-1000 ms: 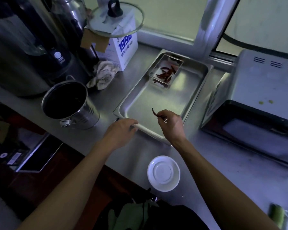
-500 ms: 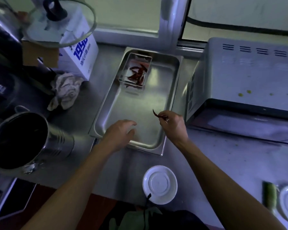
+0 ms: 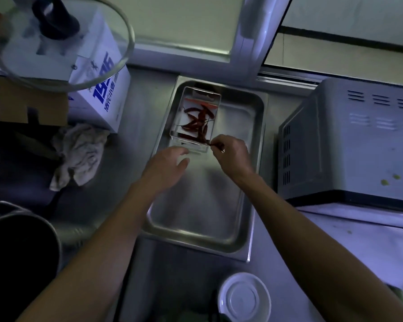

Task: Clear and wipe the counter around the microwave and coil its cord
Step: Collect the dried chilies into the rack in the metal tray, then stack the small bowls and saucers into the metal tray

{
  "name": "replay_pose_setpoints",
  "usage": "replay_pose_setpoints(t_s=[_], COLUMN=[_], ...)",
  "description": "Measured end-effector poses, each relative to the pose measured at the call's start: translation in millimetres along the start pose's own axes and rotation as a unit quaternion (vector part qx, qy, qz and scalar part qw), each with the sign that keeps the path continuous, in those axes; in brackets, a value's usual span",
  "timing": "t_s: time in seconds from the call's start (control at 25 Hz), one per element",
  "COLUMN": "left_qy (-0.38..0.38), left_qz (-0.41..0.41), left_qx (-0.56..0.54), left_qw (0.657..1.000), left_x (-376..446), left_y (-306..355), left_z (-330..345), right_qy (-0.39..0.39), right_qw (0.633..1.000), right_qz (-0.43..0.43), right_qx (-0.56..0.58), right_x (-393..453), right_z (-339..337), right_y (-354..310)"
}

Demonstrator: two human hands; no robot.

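A steel tray (image 3: 228,231) lies on the counter left of the grey microwave (image 3: 349,140). At its far end sits a small clear box (image 3: 215,98) holding several dried red chillies (image 3: 197,123). My right hand (image 3: 233,154) pinches one dried chilli (image 3: 215,145) at the near right corner of that box. My left hand (image 3: 166,166) hovers over the tray with fingers relaxed, its fingertips at the box's near edge. The microwave's cord is not visible.
A crumpled cloth (image 3: 79,154) lies left of the tray, before a white and blue carton (image 3: 100,98) topped by a glass lid (image 3: 56,40). A steel pot (image 3: 16,252) is at the near left, a white saucer (image 3: 244,298) near the front edge.
Both hands moved forward from the tray's near rim to the clear box. The right hand carried the chilli there. The view shifted right and closer.
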State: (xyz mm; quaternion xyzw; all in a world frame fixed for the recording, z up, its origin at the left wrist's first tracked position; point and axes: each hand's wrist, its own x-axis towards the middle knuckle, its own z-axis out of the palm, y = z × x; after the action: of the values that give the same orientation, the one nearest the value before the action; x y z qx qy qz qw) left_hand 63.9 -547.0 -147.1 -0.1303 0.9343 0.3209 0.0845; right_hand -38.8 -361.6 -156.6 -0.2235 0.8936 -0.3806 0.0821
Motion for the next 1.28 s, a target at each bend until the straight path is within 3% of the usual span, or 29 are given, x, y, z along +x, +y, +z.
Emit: replay_pose_setpoints(t_s=[0.32, 0.64, 0.96, 1.28], left_qy=[-0.015, -0.018, -0.015, -0.037], left_qz=[-0.023, -0.036, 0.014, 0.051], left_qx=[-0.005, -0.028, -0.003, 0.066], left_qw=[1.0, 0.999, 1.0, 0.996], left_x=[42.1, 32.5, -13.6, -83.5], left_y=[-24.2, -30.3, -0.4, 57.4], left_z=[10.0, 21.8, 22.1, 48.7], right_qy=[-0.023, -0.042, -0.005, -0.004], right_qw=[0.997, 0.989, 0.999, 0.999], right_qz=[-0.034, -0.055, 0.016, 0.023], right_qx=[-0.072, -0.13, -0.043, -0.046], right_x=[71.0, 74.4, -28.0, -144.7], right_z=[37.1, 46.1, 3.1, -43.8], right_y=[-0.4, -4.5, -2.9, 13.7])
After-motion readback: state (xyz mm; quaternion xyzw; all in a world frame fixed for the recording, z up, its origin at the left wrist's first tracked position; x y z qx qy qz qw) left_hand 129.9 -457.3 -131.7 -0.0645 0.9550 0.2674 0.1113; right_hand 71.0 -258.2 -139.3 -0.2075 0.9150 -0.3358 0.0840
